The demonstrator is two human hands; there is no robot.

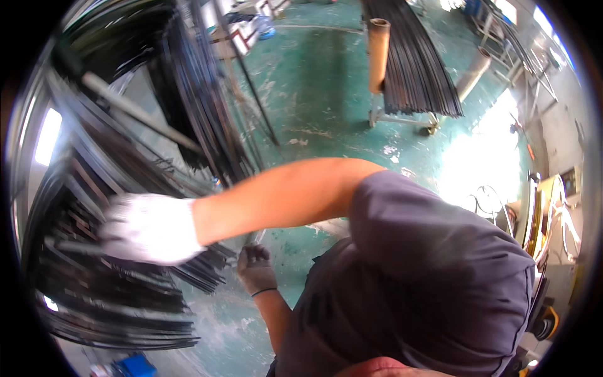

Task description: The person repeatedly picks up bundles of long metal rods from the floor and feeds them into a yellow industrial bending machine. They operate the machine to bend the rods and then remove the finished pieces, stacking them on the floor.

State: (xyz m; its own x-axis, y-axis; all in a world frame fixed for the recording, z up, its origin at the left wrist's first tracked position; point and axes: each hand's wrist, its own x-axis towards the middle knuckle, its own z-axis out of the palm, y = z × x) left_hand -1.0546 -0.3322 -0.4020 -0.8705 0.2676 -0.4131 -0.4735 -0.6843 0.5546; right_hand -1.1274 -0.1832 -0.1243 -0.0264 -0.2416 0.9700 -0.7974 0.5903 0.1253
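My right arm stretches across to the left. Its hand, in a white glove, is over a rack of long black strips. Motion smears its fingers, and a grey bar meets them; whether they grip it I cannot make out. Lower and nearer my body, my left hand wears a pale glove with darkened fingertips. Its fingers are curled beside the strips' cut ends; anything inside them is hidden.
More dark strips hang at upper left, crossed by a pale bar. A wheeled stand of black strips and a brown tube stand on the green floor. A blue box lies lower left.
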